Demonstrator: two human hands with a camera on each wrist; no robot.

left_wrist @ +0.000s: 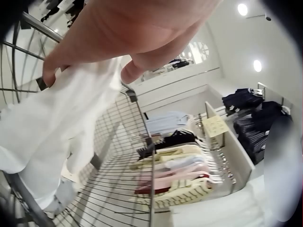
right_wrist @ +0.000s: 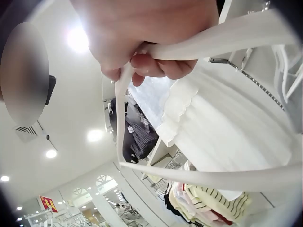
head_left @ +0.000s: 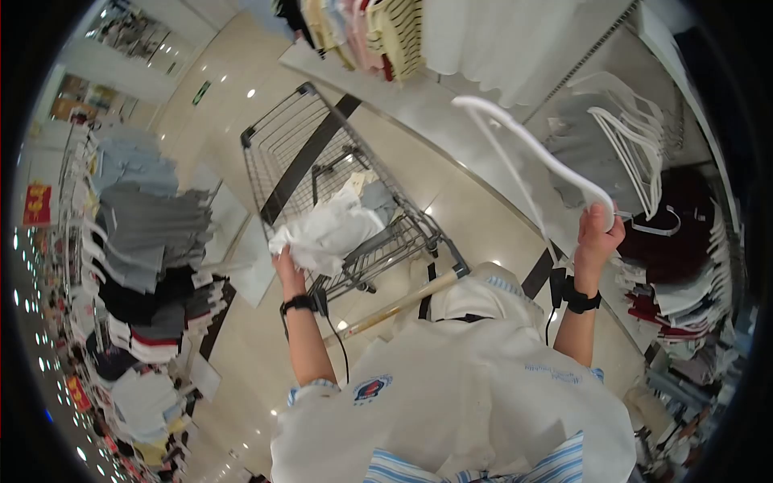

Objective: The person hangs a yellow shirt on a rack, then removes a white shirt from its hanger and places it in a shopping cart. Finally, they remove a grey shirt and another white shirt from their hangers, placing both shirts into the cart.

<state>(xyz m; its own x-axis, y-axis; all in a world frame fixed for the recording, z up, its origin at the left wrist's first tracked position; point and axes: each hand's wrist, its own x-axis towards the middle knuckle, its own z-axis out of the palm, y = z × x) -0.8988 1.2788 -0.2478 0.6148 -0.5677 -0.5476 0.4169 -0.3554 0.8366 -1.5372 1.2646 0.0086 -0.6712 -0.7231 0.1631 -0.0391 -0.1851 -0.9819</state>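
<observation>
My left hand (head_left: 288,272) grips a crumpled white garment (head_left: 330,233) by its near edge, over a wire shopping cart (head_left: 248,135). In the left wrist view the cloth (left_wrist: 42,123) hangs down from between the thumb and fingers. A grey garment (head_left: 377,199) lies in the cart beyond the white one. Raised on the other side, my right hand (head_left: 600,237) holds a white clothes hanger (head_left: 535,145) at one end of its long curved bar. The right wrist view shows fingers curled round the hanger (right_wrist: 213,42), with no garment on it.
Left of the cart stands a rack of grey shirts (head_left: 145,229) and other tops. Striped and pastel clothes (head_left: 394,36) hang beyond it, beside a long white garment (head_left: 499,48). On the right are white hangers (head_left: 624,141) and dark maroon clothes (head_left: 672,209). A low white platform (head_left: 386,121) edges the aisle.
</observation>
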